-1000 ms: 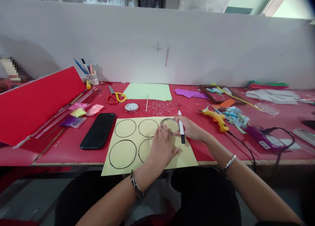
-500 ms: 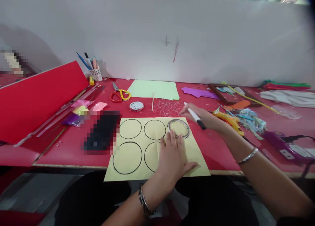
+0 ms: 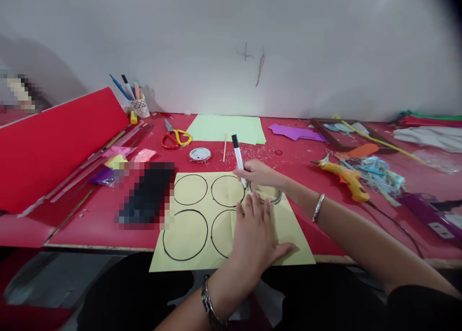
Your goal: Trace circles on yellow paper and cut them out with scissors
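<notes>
A sheet of yellow paper (image 3: 288,235) with several black circles drawn on it overhangs the table's front edge. My left hand (image 3: 252,225) lies flat on it, fingers spread, fingertips at the near edge of a ring (image 3: 277,199). My right hand (image 3: 262,173) grips a white marker (image 3: 238,157), held nearly upright, its black end on top. The marker's lower end is at the ring's left side; I cannot tell whether it touches the paper. My right hand hides the ring's far part.
Behind the paper lie a round lid (image 3: 199,154), a thin stick (image 3: 224,148), scissors (image 3: 176,138) and green paper (image 3: 227,129). A dark phone-like object (image 3: 147,191) is at left. A yellow glue gun (image 3: 342,177), its cord, and a purple power strip (image 3: 429,220) lie at right.
My right hand has swung left with the marker, from the ring's far right side to its left side. The marker has turned from slanting to nearly upright. My left hand stays put.
</notes>
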Demonstrator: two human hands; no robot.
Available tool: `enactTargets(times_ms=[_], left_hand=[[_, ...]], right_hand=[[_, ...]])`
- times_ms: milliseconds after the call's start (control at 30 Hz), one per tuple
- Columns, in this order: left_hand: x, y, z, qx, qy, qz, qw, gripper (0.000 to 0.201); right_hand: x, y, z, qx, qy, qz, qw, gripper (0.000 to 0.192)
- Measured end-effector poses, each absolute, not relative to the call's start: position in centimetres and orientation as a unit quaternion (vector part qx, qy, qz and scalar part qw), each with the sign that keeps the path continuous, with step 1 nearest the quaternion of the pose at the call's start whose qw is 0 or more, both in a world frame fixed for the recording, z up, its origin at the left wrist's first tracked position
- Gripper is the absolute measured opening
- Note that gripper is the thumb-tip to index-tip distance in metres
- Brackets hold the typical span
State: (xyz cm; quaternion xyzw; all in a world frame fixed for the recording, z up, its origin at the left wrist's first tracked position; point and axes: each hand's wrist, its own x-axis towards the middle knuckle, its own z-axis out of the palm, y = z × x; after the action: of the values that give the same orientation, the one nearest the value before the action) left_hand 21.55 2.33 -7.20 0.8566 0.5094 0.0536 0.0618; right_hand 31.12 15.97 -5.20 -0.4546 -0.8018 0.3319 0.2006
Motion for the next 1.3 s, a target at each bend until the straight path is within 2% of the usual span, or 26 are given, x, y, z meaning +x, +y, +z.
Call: enactTargets(times_ms=[300,533,800,1000,1100,1200,1267,1300], left_hand=[[21.7,2.4,-6.9,0.855,0.514,0.037,0.059,0.099],[21.6,2.3,-6.5,0.856,0.513,0.024,0.059,0.097],[21.7,2.4,-6.4,0.858,0.508,0.017,0.070,0.096],[21.2,2.6,-5.8,0.853,0.511,0.034,0.103,0.096],[20.6,3.0,-5.4,0.856,0.502,0.047,0.113,0.088],[20.1,3.1,-5.3,0.867,0.485,0.064,0.092,0.081],[20.0,3.0,-5.6,0.869,0.485,0.072,0.072,0.081],[20.1,3.0,-5.7,0.868,0.487,0.077,0.062,0.082]], right_hand=[[30.9,15.7,-4.3,-0.397,-0.853,0.321,0.107,0.037],[30.8,15.7,-4.3,-0.396,-0.862,0.302,0.097,0.037],[30.8,16.9,-5.0,-0.439,-0.839,0.267,0.180,0.037],[33.3,17.4,-5.5,-0.502,-0.767,0.232,0.326,0.040],[35.3,16.1,-5.3,-0.505,-0.741,0.214,0.388,0.042],[37.2,13.1,-5.5,-0.496,-0.749,0.203,0.389,0.028],[38.2,10.9,-5.8,-0.483,-0.772,0.214,0.353,0.018],[38.5,9.9,-6.0,-0.476,-0.783,0.226,0.332,0.020]])
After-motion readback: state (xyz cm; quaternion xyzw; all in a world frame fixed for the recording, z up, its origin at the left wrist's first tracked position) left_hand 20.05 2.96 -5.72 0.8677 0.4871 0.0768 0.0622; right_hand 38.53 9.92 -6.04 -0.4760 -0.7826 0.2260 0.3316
